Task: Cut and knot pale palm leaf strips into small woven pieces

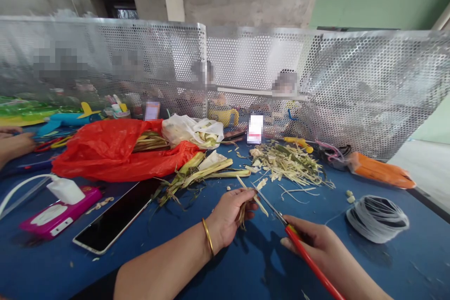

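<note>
My left hand (234, 213), with a gold bangle at the wrist, is closed in a pinch on pale dried plant strips (260, 206). Brown, thin ends of them hang below the fingers. In my right hand (312, 239) is a pair of red-handled scissors (298, 243). Its slim metal blades point up and left, their tips at the strips beside my left fingertips. Just beyond the hands lies a heap of cut pale-green scraps (291, 164). Long dried stalks (207, 168) spread to the left of it.
A red plastic bag (105, 150) and a white bag (193, 129) hold more plant material. Closer lie a phone (116, 220) and a magenta power strip (63, 213). Coiled clear cord (378, 220) and an orange packet (381, 171) sit right. A perforated metal screen (253, 56) stands behind. Another person's hand (14, 143) is far left.
</note>
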`<state>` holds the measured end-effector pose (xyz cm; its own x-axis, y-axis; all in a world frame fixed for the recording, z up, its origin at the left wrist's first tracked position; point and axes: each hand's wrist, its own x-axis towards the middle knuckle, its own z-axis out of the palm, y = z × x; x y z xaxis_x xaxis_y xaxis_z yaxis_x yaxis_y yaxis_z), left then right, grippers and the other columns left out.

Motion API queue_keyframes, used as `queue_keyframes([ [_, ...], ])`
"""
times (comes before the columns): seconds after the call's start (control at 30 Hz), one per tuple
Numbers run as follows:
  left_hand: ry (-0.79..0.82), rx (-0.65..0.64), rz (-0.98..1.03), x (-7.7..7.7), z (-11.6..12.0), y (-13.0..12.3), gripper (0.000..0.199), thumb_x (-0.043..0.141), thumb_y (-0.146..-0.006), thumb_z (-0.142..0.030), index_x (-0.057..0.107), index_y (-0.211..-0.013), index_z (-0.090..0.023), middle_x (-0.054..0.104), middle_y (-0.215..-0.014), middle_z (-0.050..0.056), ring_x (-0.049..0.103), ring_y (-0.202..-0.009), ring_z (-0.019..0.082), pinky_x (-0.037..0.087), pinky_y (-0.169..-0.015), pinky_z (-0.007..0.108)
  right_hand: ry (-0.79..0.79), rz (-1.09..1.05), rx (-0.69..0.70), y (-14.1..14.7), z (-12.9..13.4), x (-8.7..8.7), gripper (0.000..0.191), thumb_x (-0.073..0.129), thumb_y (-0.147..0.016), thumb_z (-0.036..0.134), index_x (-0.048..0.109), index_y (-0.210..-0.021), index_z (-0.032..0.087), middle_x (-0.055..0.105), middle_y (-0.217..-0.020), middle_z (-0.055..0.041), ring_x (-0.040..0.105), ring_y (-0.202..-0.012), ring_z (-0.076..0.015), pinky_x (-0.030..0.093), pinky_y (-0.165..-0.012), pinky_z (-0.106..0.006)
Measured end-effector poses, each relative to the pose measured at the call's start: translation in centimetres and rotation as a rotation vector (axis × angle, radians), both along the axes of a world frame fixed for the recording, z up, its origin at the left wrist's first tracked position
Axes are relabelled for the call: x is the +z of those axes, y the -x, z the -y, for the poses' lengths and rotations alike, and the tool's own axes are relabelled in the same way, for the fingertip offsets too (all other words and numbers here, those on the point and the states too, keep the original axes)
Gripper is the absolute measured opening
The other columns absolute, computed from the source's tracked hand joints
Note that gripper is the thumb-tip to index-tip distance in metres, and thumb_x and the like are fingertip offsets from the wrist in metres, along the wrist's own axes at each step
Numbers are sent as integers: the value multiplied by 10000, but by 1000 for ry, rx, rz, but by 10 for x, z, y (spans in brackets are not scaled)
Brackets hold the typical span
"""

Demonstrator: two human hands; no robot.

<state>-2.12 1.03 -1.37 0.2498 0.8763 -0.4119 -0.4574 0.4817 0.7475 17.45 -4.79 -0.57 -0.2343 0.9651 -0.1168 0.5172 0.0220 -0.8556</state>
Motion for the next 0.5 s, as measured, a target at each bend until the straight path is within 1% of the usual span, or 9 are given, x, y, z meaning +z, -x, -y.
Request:
queue_keyframes([
  [0.27,-15,-11,-5,-4,0,1,109,689,-751,-233,638,-729,-140,608,-634,-6,567,-579,92,427,-541,186,-53,2,-33,2,3,-1,335,665,-718,436,723,-926,181,625,-645,30,568,-658,-165,469,-587,-206],
  [0.4,-34,-28,-1,-4,0,1,131,702,-741,-245,647,-742,-126,612,-636,-3,569,-567,86,431,-525,182,-54,53,-42,1,2,-5,321,663,-726,421,717,-932,180,643,-691,22,580,-691,-175,475,-622,-214],
  [0.5,-47,-50,-12,-2,-1,2,135,719,-722,-236,659,-741,-117,626,-672,7,572,-558,79,430,-505,176,-56,68,-82,-5,-4,-7,368,663,-729,425,693,-995,172,651,-733,6,579,-718,-184,473,-637,-225],
])
